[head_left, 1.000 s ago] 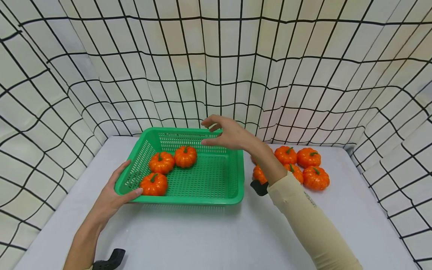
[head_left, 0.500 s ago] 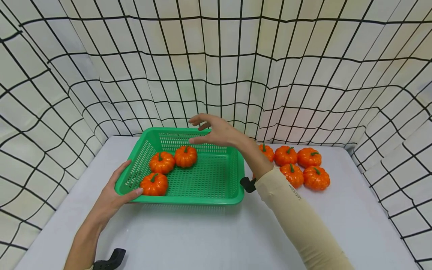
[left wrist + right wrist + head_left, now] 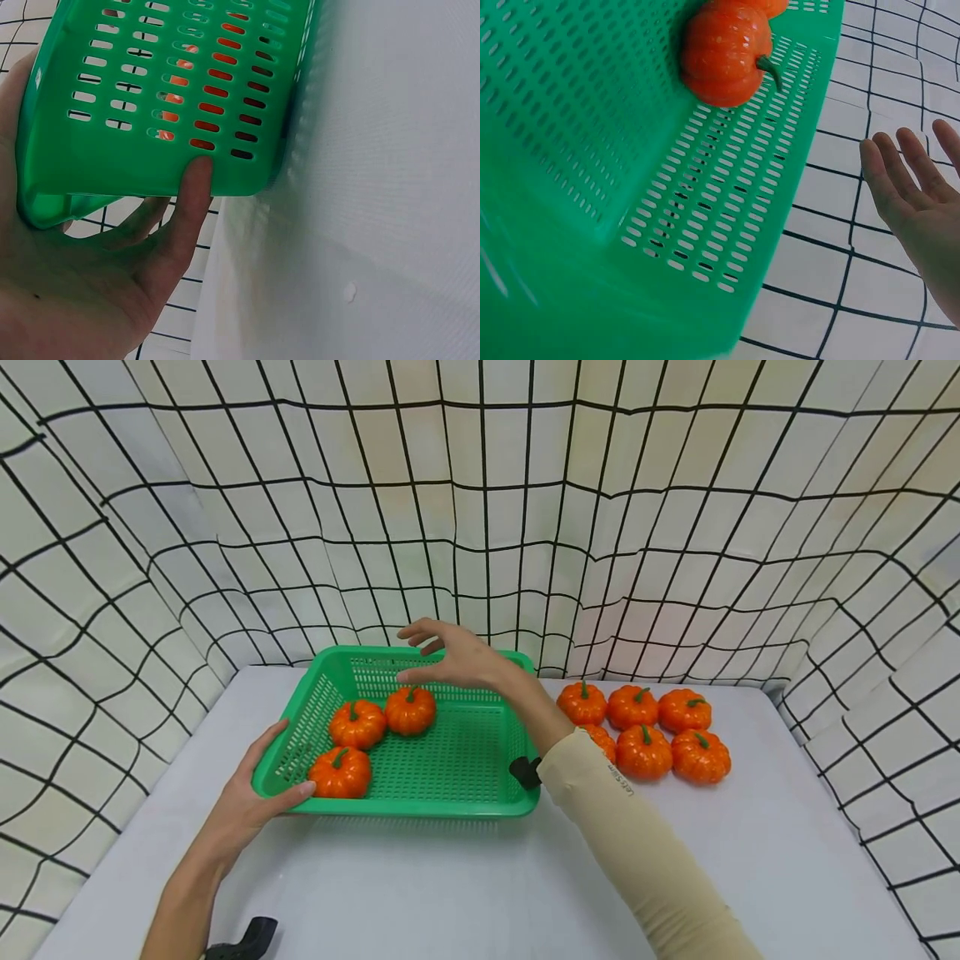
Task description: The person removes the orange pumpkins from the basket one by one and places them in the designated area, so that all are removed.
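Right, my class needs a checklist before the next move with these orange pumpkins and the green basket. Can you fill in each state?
1. Left hand steadying the green plastic basket: ok, it holds the near-left corner.
2. Right hand free: ok, it holds nothing, near the basket's far rim.
3. Space inside: ok, three orange pumpkins sit toward the left; the right side of the floor is bare.
4. All pumpkins in the basket: not ok, six others sit on the white table, to the right.
5. Basket base fully on the table: cannot tell, its underside is hidden.
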`<action>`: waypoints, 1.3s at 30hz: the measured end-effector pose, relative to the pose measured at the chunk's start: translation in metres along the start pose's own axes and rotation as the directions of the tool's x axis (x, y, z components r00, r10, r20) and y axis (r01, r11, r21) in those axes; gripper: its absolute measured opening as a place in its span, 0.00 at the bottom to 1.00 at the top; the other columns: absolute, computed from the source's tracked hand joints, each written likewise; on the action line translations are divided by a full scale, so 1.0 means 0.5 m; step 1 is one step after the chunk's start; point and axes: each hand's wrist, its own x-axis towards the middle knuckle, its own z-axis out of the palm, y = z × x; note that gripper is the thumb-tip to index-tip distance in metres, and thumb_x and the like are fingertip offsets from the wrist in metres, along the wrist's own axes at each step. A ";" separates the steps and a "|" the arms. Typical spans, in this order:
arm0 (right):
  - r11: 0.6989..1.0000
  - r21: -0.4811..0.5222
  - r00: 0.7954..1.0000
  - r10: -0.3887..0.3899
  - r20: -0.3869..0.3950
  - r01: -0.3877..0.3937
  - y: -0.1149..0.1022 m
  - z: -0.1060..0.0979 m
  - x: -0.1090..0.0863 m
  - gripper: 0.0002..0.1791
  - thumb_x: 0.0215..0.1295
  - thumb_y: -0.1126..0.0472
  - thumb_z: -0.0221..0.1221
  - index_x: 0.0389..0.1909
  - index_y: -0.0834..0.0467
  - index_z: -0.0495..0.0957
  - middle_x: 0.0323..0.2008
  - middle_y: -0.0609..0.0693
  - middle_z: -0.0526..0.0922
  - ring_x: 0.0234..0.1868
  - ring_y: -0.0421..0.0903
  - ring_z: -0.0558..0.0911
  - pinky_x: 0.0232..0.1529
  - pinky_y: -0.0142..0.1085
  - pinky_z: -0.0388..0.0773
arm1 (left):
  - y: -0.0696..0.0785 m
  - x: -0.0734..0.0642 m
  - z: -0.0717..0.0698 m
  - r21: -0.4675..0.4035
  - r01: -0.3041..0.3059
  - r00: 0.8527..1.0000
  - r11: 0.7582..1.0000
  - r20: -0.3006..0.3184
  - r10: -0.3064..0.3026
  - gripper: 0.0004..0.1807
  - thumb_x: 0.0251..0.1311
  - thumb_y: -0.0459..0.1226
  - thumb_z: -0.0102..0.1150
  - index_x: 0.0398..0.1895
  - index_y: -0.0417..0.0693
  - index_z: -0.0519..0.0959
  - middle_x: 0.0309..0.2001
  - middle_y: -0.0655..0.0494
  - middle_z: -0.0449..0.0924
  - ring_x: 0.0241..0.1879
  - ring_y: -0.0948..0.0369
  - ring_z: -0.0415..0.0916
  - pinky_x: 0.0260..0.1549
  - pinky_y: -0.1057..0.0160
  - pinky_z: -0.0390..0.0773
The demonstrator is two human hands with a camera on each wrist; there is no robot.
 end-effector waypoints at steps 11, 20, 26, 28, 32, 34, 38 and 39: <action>1.000 0.016 0.998 0.025 0.056 -0.026 0.004 0.025 0.020 0.36 0.66 0.54 0.71 0.73 0.52 0.70 0.72 0.55 0.74 0.72 0.56 0.75 0.68 0.45 0.76 | 0.000 0.001 0.001 0.021 -0.003 1.000 1.000 -0.006 0.003 0.54 0.69 0.48 0.64 0.84 0.79 0.35 0.85 0.38 0.38 0.73 0.35 0.57 0.60 0.43 0.69; 0.999 -0.021 0.991 0.046 0.128 -0.043 0.019 0.042 0.037 0.36 0.68 0.55 0.70 0.74 0.53 0.68 0.74 0.57 0.71 0.74 0.59 0.72 0.70 0.48 0.74 | 0.002 0.000 0.001 0.031 -0.005 1.000 1.000 -0.016 0.005 0.54 0.69 0.49 0.64 0.84 0.79 0.35 0.85 0.38 0.38 0.73 0.35 0.56 0.61 0.40 0.68; 0.997 -0.031 0.981 0.076 0.180 -0.072 0.029 0.063 0.049 0.37 0.69 0.58 0.68 0.76 0.55 0.66 0.76 0.57 0.69 0.76 0.59 0.70 0.71 0.49 0.73 | -0.004 -0.002 -0.002 0.028 0.001 1.000 1.000 -0.018 0.000 0.54 0.69 0.49 0.64 0.84 0.78 0.35 0.85 0.38 0.39 0.72 0.36 0.57 0.59 0.46 0.70; 0.997 -0.037 0.978 0.079 0.194 -0.073 0.033 0.070 0.053 0.38 0.68 0.58 0.68 0.76 0.56 0.66 0.76 0.58 0.68 0.75 0.59 0.70 0.71 0.49 0.73 | -0.005 -0.002 -0.003 0.027 0.000 1.000 1.000 -0.019 0.000 0.54 0.69 0.49 0.64 0.84 0.79 0.36 0.85 0.38 0.39 0.72 0.36 0.57 0.58 0.47 0.70; 0.993 -0.080 0.970 0.103 0.222 -0.087 0.040 0.084 0.056 0.39 0.69 0.57 0.68 0.78 0.55 0.65 0.78 0.57 0.66 0.75 0.57 0.70 0.72 0.48 0.72 | -0.005 -0.001 -0.003 0.016 0.005 1.000 1.000 -0.014 -0.005 0.54 0.69 0.48 0.64 0.84 0.80 0.35 0.85 0.38 0.38 0.72 0.36 0.57 0.58 0.47 0.69; 0.989 -0.109 0.966 0.122 0.227 -0.099 0.042 0.088 0.054 0.39 0.69 0.56 0.68 0.78 0.54 0.65 0.78 0.55 0.66 0.76 0.55 0.70 0.72 0.48 0.72 | -0.005 -0.001 -0.003 0.008 0.007 1.000 1.000 -0.008 -0.007 0.54 0.69 0.48 0.65 0.84 0.80 0.35 0.85 0.38 0.38 0.72 0.37 0.56 0.59 0.46 0.69; 0.982 -0.152 0.966 0.140 0.216 -0.108 0.049 0.097 0.051 0.37 0.70 0.58 0.67 0.77 0.54 0.66 0.78 0.54 0.66 0.76 0.54 0.70 0.73 0.47 0.71 | -0.004 -0.001 0.000 0.011 0.004 1.000 1.000 -0.008 -0.004 0.54 0.69 0.48 0.65 0.84 0.81 0.36 0.85 0.39 0.36 0.74 0.35 0.55 0.61 0.41 0.68; 0.980 -0.164 0.966 0.143 0.214 -0.109 0.051 0.100 0.050 0.36 0.70 0.58 0.67 0.77 0.55 0.67 0.78 0.54 0.67 0.76 0.54 0.69 0.73 0.47 0.71 | -0.004 -0.001 0.001 0.013 0.004 1.000 1.000 -0.009 -0.004 0.54 0.69 0.48 0.65 0.84 0.81 0.36 0.86 0.39 0.35 0.74 0.35 0.54 0.62 0.39 0.67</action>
